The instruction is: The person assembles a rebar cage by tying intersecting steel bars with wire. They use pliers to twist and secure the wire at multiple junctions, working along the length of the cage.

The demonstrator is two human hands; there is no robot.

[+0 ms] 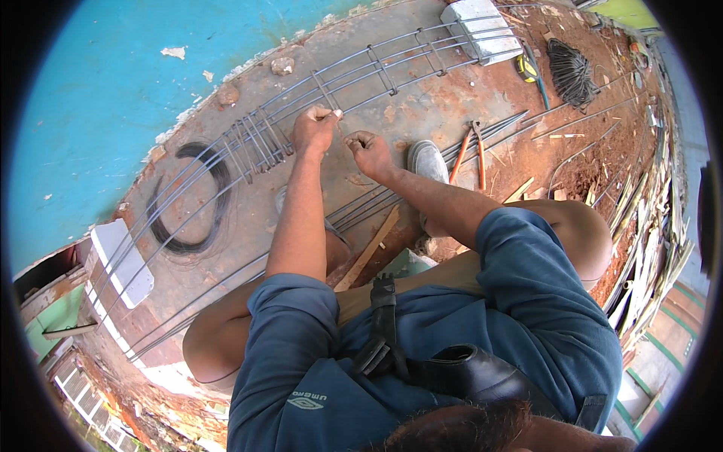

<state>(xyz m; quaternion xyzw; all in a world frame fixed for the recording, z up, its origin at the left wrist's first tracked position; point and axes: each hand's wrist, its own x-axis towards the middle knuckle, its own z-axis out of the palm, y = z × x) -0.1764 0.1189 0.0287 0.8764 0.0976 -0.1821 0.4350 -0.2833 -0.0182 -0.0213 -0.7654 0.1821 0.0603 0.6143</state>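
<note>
A: Head view. Your left hand [313,126] is closed, pinching a thin tie wire [337,114] at a bar of the rebar cage [376,68]. The wire itself is too thin to follow far.

B: And my right?

A: Your right hand [367,148] is curled at about 4 o'clock from the left, just beside it, over the same bar. I judge it is gripping the wire's other end, but the fingers hide it, so I cannot tell for certain.

B: Where does the cage lie?

A: Along the slab [422,113], running from 8 o'clock to 1 o'clock, its ends resting on two white blocks [120,260] [482,26]. A bunch of stirrups [256,143] sits at 9 o'clock from your left hand, and a wire coil [188,200] lies beyond them at 8 o'clock.

B: What could go wrong?

A: You are tying bare-handed; as I judge it, a cut wire end could prick a finger if it springs loose under the twist. A hand-tightened tie may stay slack, so the stirrup could slide along the bar. The pincers [471,151] lie at 3 o'clock from your right hand, past your shoe [428,160], well apart, so reaching for them means letting go. Loose bars [497,128] by your foot could roll if you shift.
</note>
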